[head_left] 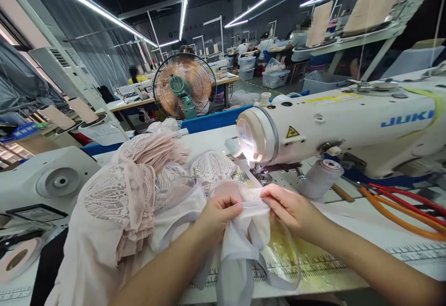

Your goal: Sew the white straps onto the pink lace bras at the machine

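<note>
My left hand [218, 215] and my right hand [291, 209] both pinch the top edge of a pale white fabric piece [240, 245] just in front of the needle area [259, 176] of a white Juki sewing machine [348, 120]. The fabric hangs down over the table's front edge. Fingers of both hands are closed on the cloth, thumbs on top. A heap of pink lace garments [139, 180] lies to the left of my left hand.
A grey thread cone [318, 178] lies beside the machine. Red and orange handled scissors [400, 208] rest at the right. A control box [45, 185] sits at the left. A standing fan [184, 85] is behind the table. Other workers sit at far stations.
</note>
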A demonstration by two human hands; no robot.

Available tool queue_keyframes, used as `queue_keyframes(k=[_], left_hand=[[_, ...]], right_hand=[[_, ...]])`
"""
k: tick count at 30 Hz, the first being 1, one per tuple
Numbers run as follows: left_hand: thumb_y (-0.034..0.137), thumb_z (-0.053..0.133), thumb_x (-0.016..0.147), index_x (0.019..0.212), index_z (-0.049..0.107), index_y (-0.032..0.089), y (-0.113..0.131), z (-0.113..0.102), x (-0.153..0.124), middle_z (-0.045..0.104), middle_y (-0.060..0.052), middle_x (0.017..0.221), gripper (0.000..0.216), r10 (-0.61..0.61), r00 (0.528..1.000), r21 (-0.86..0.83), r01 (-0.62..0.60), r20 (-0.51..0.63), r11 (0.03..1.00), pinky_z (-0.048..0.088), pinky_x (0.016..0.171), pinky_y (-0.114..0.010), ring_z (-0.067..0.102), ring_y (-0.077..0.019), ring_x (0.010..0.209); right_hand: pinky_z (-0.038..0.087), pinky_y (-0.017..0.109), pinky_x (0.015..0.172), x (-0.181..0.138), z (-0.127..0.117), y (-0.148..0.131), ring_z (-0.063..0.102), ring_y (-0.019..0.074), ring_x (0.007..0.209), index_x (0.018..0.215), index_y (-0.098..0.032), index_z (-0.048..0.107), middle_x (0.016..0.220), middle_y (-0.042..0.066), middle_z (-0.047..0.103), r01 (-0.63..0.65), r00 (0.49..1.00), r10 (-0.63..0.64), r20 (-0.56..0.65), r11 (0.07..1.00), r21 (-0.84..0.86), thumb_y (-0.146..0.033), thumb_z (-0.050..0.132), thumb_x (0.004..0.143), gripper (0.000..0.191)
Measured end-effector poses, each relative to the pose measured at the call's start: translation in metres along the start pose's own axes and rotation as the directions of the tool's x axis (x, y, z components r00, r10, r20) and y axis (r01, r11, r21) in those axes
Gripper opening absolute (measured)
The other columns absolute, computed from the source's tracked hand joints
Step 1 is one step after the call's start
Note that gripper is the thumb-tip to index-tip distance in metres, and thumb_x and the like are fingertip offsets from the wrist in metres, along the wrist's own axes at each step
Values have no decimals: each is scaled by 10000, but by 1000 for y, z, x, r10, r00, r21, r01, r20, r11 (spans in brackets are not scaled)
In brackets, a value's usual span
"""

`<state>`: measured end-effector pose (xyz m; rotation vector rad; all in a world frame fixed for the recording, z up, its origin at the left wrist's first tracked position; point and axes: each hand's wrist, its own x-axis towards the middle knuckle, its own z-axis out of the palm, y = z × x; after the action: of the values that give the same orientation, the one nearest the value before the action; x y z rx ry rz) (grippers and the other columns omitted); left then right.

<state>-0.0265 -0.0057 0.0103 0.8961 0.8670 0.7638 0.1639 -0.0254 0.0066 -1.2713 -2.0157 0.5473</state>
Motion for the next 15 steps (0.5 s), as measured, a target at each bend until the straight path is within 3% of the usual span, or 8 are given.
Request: queue_keyframes(k=[3, 6, 11, 15], left_hand=[[342, 776, 487, 615, 543, 132, 2, -5, 5, 523, 32, 511, 338, -27, 999, -42, 26, -43, 999, 292, 486, -208, 428, -66, 453], [366, 763, 500, 628, 542, 134, 4, -9, 10, 512, 39, 499, 345, -25, 996, -12, 24, -91, 1000, 274, 479, -203, 409, -61, 444], [402, 759, 496, 634, 569, 115, 3, -10, 19, 528, 26, 523, 371, -30, 986, 78, 43, -161, 996, 284, 502, -200, 421, -65, 480], [382, 764, 497, 636, 564, 123, 0, -9, 25, 516, 35, 510, 355, -60, 985, 50, 68, -162, 996, 283, 493, -201, 415, -63, 466]], right_hand=[[429, 274, 547, 12, 7, 8, 528, 161, 611, 813, -215, 467, 685, 21, 541, 178, 982, -184, -49, 978, -105, -205, 326, 877, 155], [428, 270, 534, 18, 16, 18, 510, 159, 603, 829, -212, 467, 688, 22, 537, 265, 953, -286, -99, 947, -180, -181, 329, 872, 148], [449, 268, 540, 17, 25, 32, 529, 159, 629, 882, -200, 481, 725, 33, 563, 291, 932, -323, -163, 938, -190, -147, 332, 869, 159], [453, 283, 546, 15, 29, 38, 533, 169, 633, 880, -189, 496, 725, 41, 568, 259, 945, -286, -159, 951, -169, -140, 338, 869, 166]])
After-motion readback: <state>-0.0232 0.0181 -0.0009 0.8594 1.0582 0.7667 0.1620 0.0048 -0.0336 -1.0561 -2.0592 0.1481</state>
